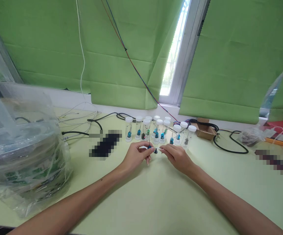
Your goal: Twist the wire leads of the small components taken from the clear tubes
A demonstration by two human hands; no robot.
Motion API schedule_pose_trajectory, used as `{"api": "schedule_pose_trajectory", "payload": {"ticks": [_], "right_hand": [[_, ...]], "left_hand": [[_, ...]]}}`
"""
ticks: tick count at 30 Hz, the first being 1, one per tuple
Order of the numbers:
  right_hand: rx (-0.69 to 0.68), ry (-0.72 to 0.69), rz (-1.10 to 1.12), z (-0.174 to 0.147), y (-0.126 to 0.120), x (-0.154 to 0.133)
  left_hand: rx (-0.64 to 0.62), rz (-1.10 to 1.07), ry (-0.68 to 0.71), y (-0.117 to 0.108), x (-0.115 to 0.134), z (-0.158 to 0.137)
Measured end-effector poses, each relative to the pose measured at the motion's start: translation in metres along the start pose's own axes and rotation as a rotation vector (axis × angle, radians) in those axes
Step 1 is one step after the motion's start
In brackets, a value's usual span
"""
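My left hand [135, 154] is closed in a pinch on a small dark blue piece [149, 147] with a thin dark stem rising from it. Facing it, my right hand [179, 158] pinches a thin whitish strand or stick [159, 148] that reaches across to the left fingertips. Between the hands a small dark round piece [155, 151] shows; whether it rests on the table or hangs there I cannot tell. Just beyond the fingers stand several clear tubes with white caps [129, 129], holding small blue, green or dark pieces on thin stems.
On the left, a large plastic-wrapped reel stack [33, 163] fills the table's side. A blurred-out dark object [105, 143] lies near it. Black cables [231, 151] and a small cardboard box [203, 130] are behind on the right. Green blinds [121, 78] hang at the back.
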State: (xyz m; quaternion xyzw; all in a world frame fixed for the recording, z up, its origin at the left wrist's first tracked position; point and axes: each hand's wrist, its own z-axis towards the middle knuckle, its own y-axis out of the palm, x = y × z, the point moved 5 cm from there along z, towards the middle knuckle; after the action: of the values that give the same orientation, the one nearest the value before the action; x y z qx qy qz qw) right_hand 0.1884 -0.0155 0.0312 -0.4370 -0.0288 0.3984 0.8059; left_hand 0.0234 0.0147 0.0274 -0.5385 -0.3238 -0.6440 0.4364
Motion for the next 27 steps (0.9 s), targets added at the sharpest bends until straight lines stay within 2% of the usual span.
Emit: {"api": "schedule_pose_trajectory", "payload": {"ticks": [4,10,21,27], "right_hand": [[0.045,0.063,0.093,0.001,-0.001,-0.002],[0.058,0.325,0.373,0.001,0.003,-0.002],[-0.025,0.619,0.934,0.000,0.023,0.000],[-0.094,0.888,1.321,-0.006,0.033,-0.004]], "left_hand": [[-0.007,0.027,0.003,0.001,-0.001,-0.002],[-0.005,0.085,0.030,0.000,-0.001,-0.003],[0.029,0.134,0.065,-0.001,0.004,-0.003],[0.011,0.197,0.135,-0.001,0.006,-0.004]]}}
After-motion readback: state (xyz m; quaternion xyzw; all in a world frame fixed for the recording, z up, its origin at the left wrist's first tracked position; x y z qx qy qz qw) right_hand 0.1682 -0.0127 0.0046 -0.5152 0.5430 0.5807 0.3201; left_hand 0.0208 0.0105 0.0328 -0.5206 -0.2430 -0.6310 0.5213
